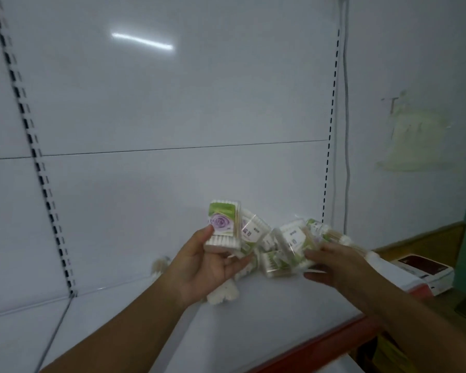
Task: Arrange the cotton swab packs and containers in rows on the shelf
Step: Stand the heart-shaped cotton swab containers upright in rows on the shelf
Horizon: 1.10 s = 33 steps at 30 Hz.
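Note:
My left hand [207,267] grips a clear cotton swab box [222,226] with a green and purple flower label, held upright above the white shelf [253,316]. Just right of it lies a jumbled pile of swab packs [283,246] against the back panel. My right hand [334,262] rests on the right side of that pile, its fingers curled around a clear pack [296,242]. Loose bundles of swabs [223,293] lie under my left hand, and one small bundle [160,263] sits further left. The picture is blurred.
The shelf has a red front edge [331,337] and slotted uprights at left [42,181] and right [327,168]. To the right stands a white and dark red box [421,267] on a wooden surface. A cable [346,130] runs down the wall.

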Available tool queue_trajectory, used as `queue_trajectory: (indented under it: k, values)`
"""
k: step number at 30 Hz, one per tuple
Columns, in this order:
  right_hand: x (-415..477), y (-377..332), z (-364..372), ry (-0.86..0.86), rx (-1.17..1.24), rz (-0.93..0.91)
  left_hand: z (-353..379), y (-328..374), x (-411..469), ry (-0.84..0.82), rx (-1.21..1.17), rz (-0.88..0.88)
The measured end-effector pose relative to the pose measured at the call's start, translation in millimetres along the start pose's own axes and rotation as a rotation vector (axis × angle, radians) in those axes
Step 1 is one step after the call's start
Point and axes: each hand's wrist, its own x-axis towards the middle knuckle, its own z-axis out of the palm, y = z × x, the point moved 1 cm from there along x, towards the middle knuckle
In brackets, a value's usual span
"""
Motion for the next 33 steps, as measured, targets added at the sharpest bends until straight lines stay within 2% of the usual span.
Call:
queue_trajectory:
  k: [2,4,7,15,18,23,26,33]
  values:
    - [-11,-5,28,-0.157,0.153,-0.014,3,10,-21,-0.055,-0.047,0.022]
    - [-18,-8,66,-0.272,0.189,-0.042,1,23,-50,-0.109,-0.058,0.068]
    - [-28,-12,141,-0.395,0.24,-0.04,-15,51,-112,-0.084,-0.025,0.167]
    - [-111,20,427,-0.678,0.237,0.063,-89,129,-384,0.265,0.057,0.407]
    - [-154,27,521,-0.772,0.19,0.028,-106,150,-482,0.336,0.063,0.51]
    - [-211,42,638,-0.848,0.057,-0.045,-125,176,-600,0.447,0.091,0.612]
    - [-224,52,688,-0.882,-0.046,-0.116,-136,200,-649,0.458,0.158,0.66]
    - [-231,70,779,-0.745,-0.342,-0.443,-183,253,-735,0.562,0.183,0.893]
